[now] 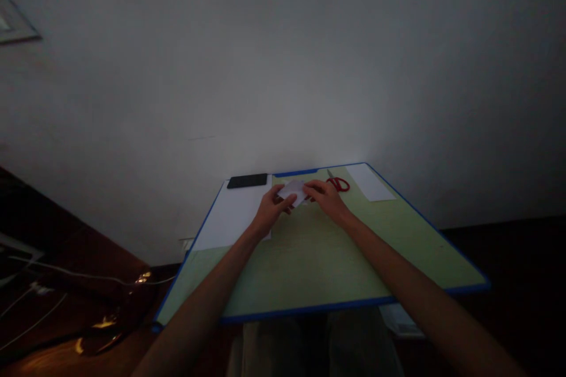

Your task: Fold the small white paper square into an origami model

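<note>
A small piece of folded white paper (292,191) is held between both hands above the far middle of the table. My left hand (274,207) grips its left side, with the thumb on its near face. At the right corner, my right hand (323,195) pinches the paper between thumb and fingers. Red-handled scissors (338,184) lie just beyond my right hand, blades pointing to the wall. To the left of my left hand, white sheets (230,218) lie flat on the table. The fold's details are too dim to make out.
The light green table (327,265) has a blue edge and stands against a grey wall (283,59). A black phone (246,181) rests on the sheets at the back left. A white paper strip (370,182) lies at the back right. Cables (84,274) run across the left side.
</note>
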Available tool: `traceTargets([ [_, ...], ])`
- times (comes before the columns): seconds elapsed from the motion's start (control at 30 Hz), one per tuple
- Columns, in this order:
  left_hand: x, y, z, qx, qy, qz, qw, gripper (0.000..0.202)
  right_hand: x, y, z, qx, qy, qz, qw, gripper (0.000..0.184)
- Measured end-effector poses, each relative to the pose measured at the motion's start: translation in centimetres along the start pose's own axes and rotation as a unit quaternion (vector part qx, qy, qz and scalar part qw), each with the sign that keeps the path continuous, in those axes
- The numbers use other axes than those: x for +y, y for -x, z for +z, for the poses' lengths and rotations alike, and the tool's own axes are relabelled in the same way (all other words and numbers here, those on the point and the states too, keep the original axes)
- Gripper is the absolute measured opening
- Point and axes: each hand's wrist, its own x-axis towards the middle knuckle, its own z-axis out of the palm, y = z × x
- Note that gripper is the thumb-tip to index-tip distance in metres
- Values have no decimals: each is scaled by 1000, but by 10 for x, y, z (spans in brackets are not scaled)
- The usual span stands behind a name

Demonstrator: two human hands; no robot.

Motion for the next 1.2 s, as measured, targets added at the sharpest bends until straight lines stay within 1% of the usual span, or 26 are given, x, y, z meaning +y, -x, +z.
traceTargets([
  [0.17, -6, -4, -2, 2, -35, 29, 999, 44, 2, 1, 1, 11, 0, -7, 1000, 27],
  [0.3, -9, -6, -6, 18, -63, 39, 997, 36, 0, 3, 2, 8, -16, -31, 999, 39],
  [0.33, -10, -7, -7, 25, -70, 47, 996, 34, 0, 4, 2, 3, -10, -38, 999, 37],
  [0.47, -9, -8, -8, 47, -92, 83, 991, 25, 0, 4, 1, -15, 28, -61, 998, 22],
  [0.7, -10, -9, -10, 67, -143, 115, 981, 17, 5, 5, 3, -41, 50, -69, 995, 17],
  [0.77, -11, -9, -11, 85, -167, 130, 974, 16, 4, 7, 4, -43, 66, -76, 994, 16],
  [0.87, -10, -8, -13, 133, -203, 142, 960, 16, 1, 9, 4, -38, 112, -110, 987, 15],
  [0.9, -10, -8, -13, 145, -205, 136, 958, 22, 0, 9, 3, -37, 125, -124, 984, 14],
  [0.97, -10, -8, -14, 142, -178, 101, 969, 45, -1, 10, 3, -33, 143, -152, 977, 13],
  [1.03, -11, -8, -13, 105, -110, 49, 987, 66, -2, 10, 2, -18, 159, -174, 972, 12],
  [1.07, -11, -8, -12, 87, -70, 25, 993, 70, -1, 10, 1, -9, 169, -183, 968, 12],
  [1.13, -11, -8, -11, 64, 3, -8, 998, 68, 1, 10, 0, 6, 190, -197, 962, 13],
  [1.2, -10, -8, -10, 60, 60, -27, 996, 53, 4, 9, 0, 16, 213, -216, 953, 13],
])
